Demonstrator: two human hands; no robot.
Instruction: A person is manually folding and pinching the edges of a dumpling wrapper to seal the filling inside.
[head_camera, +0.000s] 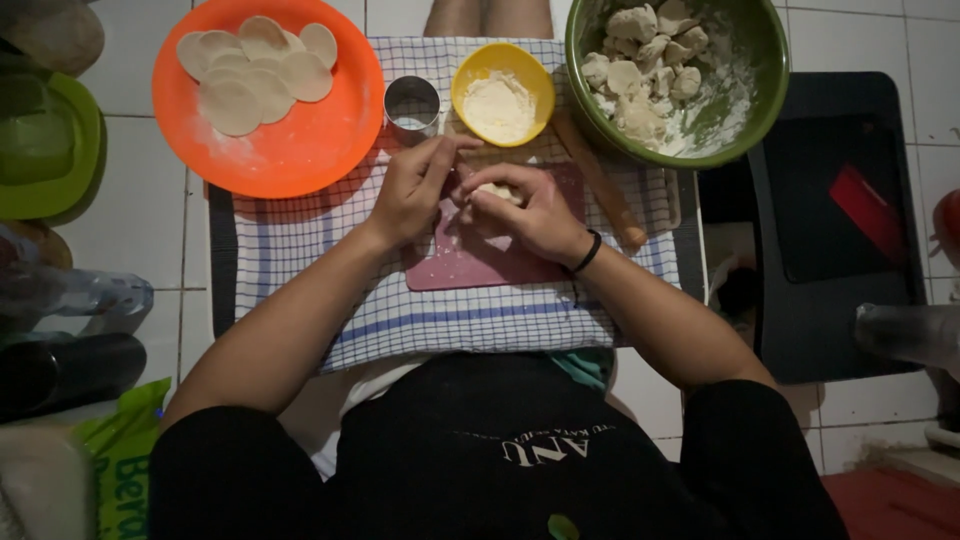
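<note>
both hands meet over the pink mat (470, 262) at the centre of the checked cloth (300, 240): the right hand (530, 215) is curled nearly closed around a small dough piece (497, 190), and the left hand (415, 185), fingers bent and close together, touches that piece from 9 o'clock. from the hands, the metal ring (411, 104) is at 11 o'clock, the yellow flour bowl (502, 92) at 12, and the rolling pin (600, 180) just beside them at 3. the orange plate (300, 150) of flat dough rounds (255, 70) is at 10 o'clock, and the green bowl (760, 60) of dough lumps (645, 60) at 2.
</note>
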